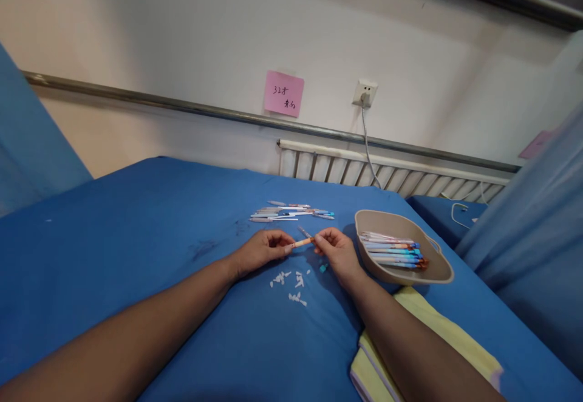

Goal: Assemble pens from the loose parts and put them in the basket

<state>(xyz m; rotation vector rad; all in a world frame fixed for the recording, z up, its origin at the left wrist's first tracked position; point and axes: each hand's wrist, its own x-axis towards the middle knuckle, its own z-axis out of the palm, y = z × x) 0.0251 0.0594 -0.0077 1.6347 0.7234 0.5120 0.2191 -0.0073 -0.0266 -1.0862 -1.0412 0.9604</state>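
Observation:
Between my two hands an orange-peach pen barrel (302,243) lies nearly level, just above the blue cover. My left hand (260,251) pinches its left end between thumb and fingers. At the other end, which looks brown, the fingertips of my right hand (340,256) are closed on the pen. A clear, thin pen part (304,232) shows just behind the barrel; whether it touches is unclear. Small white plastic pieces (298,279) lie scattered nearer to me, and a teal piece (323,268) sits beside my right hand. Several pens and white refills (286,212) lie in a loose pile farther back.
A beige basket (392,218) holding several pens (392,250) stands to the right. A folded yellow towel (428,317) lies under my right forearm. Behind the blue-covered surface (136,226) are a radiator (328,168), a metal rail and a plugged-in socket (365,93).

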